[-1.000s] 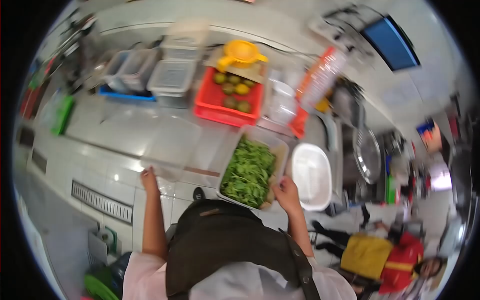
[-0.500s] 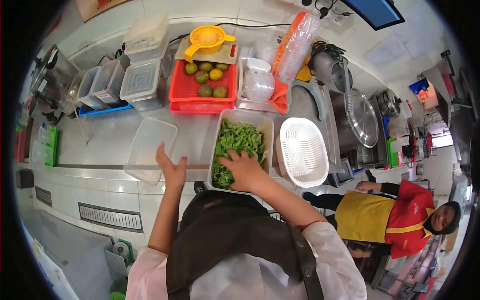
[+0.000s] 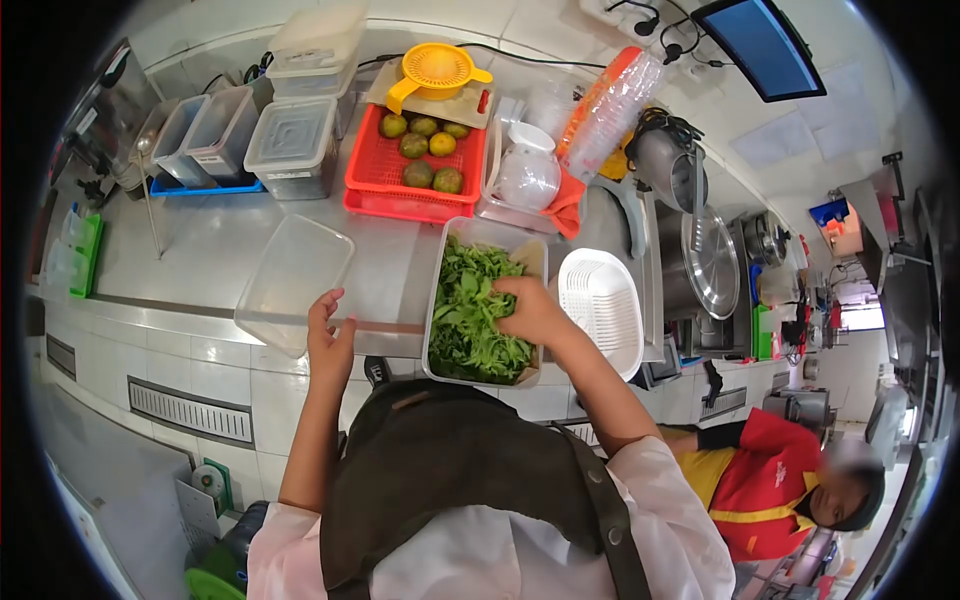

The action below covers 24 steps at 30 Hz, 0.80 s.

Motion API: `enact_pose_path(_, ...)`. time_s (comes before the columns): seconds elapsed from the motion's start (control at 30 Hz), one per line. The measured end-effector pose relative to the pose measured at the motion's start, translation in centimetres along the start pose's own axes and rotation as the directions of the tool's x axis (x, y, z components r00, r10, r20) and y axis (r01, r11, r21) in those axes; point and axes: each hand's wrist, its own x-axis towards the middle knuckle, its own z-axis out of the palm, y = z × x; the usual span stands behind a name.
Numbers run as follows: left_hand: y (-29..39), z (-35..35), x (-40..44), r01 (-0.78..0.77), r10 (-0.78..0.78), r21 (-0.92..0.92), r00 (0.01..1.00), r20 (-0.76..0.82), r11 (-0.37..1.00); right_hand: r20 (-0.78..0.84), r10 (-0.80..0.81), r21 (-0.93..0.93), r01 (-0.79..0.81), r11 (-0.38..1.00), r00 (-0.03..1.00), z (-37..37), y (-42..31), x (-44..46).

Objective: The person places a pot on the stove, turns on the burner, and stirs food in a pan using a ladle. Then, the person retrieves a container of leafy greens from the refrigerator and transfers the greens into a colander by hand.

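Leafy greens (image 3: 468, 300) fill a clear plastic container (image 3: 538, 262) at the front edge of the steel counter. My right hand (image 3: 532, 310) reaches in from the right, its fingers curled into the leaves and closed on some of them. To the left lies a translucent plastic lid (image 3: 292, 280), which juts over the counter's edge. Near its lower right corner hovers my left hand (image 3: 330, 332), fingers apart and nothing in it. Beside the container on the right stands a white slotted plastic basket (image 3: 605, 305).
Behind the container, a red basket (image 3: 365, 170) holds several green-orange citrus fruits under a board (image 3: 468, 108) with a yellow juicer (image 3: 437, 68). Lidded boxes (image 3: 290, 140) stand back left. Large pots (image 3: 690, 265) are at right. A person in red and yellow (image 3: 765, 475) is close by, lower right.
My right hand has gone from lying spread on the greens to gripping some, slightly farther right. My left hand has dropped a little and stays open. The nearby person has moved lower in view.
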Motion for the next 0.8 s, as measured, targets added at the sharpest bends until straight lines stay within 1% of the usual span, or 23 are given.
enact_pose_path(0.07,1.3,0.3,-0.1,-0.017,0.017,-0.018,1.000,0.006,1.000,-0.031,0.028,0.031,-0.027,0.999,0.999,-1.2,-0.7,0.1)
enact_pose_path(0.17,2.9,1.3,-0.4,-0.042,0.043,-0.015,0.998,0.054,0.999,-0.088,0.065,0.211,-0.045,0.976,0.994,-2.4,-1.3,0.4)
enact_pose_path(0.2,3.2,1.7,-0.5,-0.052,0.054,-0.018,0.995,0.083,0.998,-0.070,0.082,0.289,-0.058,0.955,0.994,-2.5,-0.4,0.7)
enact_pose_path(0.3,4.4,3.0,-0.8,-0.061,0.064,-0.023,0.984,0.164,0.998,-0.144,0.226,0.408,-0.150,0.900,0.963,-3.2,-1.1,0.9)
enact_pose_path(0.33,4.5,3.4,-0.8,-0.067,0.071,-0.025,0.981,0.183,0.997,-0.043,0.301,0.560,-0.226,0.797,0.953,-3.5,-0.3,1.1)
enact_pose_path(0.43,4.9,4.2,-1.2,-0.088,0.089,-0.014,0.974,0.207,0.996,-0.088,0.320,0.635,-0.194,0.748,0.943,-5.6,-2.0,0.4)
enact_pose_path(0.47,4.8,4.2,-1.2,-0.092,0.091,-0.007,0.973,0.212,0.996,-0.125,0.326,0.710,-0.145,0.689,0.937,-6.6,-2.3,-0.2)
enact_pose_path(0.53,4.6,4.2,-1.2,-0.104,0.098,0.017,0.969,0.226,0.994,-0.207,0.341,0.715,-0.096,0.692,0.917,-9.5,-2.1,-2.5)
enact_pose_path(0.57,4.1,4.2,-1.1,-0.112,0.113,-0.015,0.969,0.218,0.994,-0.251,0.349,0.715,-0.070,0.695,0.903,-11.0,-1.9,-4.0)
enact_pose_path(0.6,3.8,4.1,-1.0,-0.112,0.116,-0.030,0.968,0.223,0.993,-0.332,0.386,0.665,-0.077,0.743,0.861,-12.2,-1.7,-5.5)
enact_pose_path(0.7,2.9,3.9,-0.6,-0.074,0.082,-0.043,0.970,0.227,0.996,-0.294,0.399,0.484,-0.224,0.846,0.869,-15.4,2.0,-9.1)
enact_pose_path(0.73,2.9,3.9,-0.5,-0.056,0.063,-0.040,0.972,0.225,0.998,-0.278,0.419,0.477,-0.254,0.841,0.864,-15.2,5.2,-10.1)
enact_pose_path(0.8,3.1,4.3,-0.4,-0.043,0.047,-0.021,0.970,0.239,0.999,-0.243,0.534,0.327,-0.450,0.831,0.810,-13.8,8.4,-11.1)
